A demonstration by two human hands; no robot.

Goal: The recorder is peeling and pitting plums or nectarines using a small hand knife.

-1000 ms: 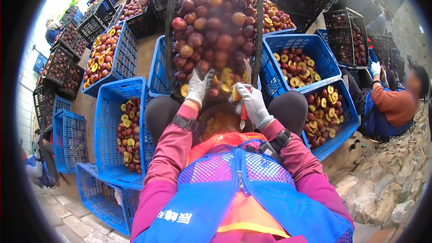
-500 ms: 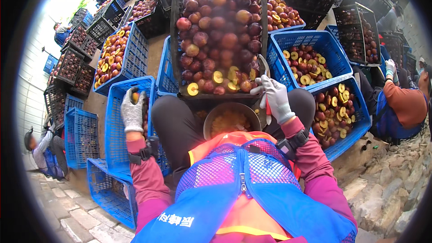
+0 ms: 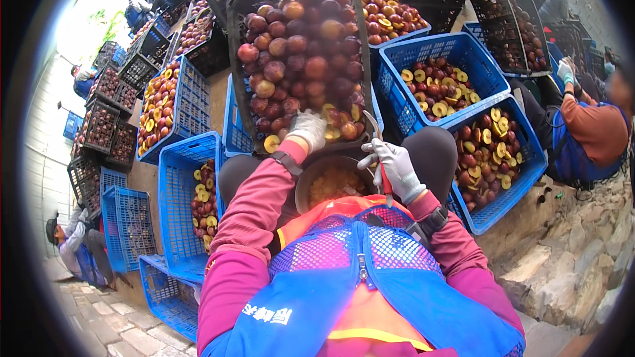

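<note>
My left hand (image 3: 307, 129), in a pale grey glove, reaches down onto plums at the near edge of a black crate (image 3: 241, 119). Its fingertips are partly hidden, so I cannot tell whether they grip one. Whole dark red plums (image 3: 289, 45) fill that crate, and cut halves with yellow flesh (image 3: 347, 118) lie near the left hand. My right hand (image 3: 399, 170), also gloved, is closed around a red-handled tool (image 3: 385, 186) with a thin curved metal end pointing up. Between my knees sits a metal bowl (image 3: 303, 188) of yellowish wet pieces.
Blue crates of halved plums stand right (image 3: 529, 188), back right (image 3: 486, 109) and left (image 3: 173, 251). More blue and black crates crowd the left and back. At the right sits another person (image 3: 589, 132) in an orange top. Rough stones (image 3: 562, 258) cover the lower right ground.
My left hand has moved from the left blue crate, where it held a plum piece, to the black crate. The right hand keeps the tool, slightly lower. The view has shifted a little.
</note>
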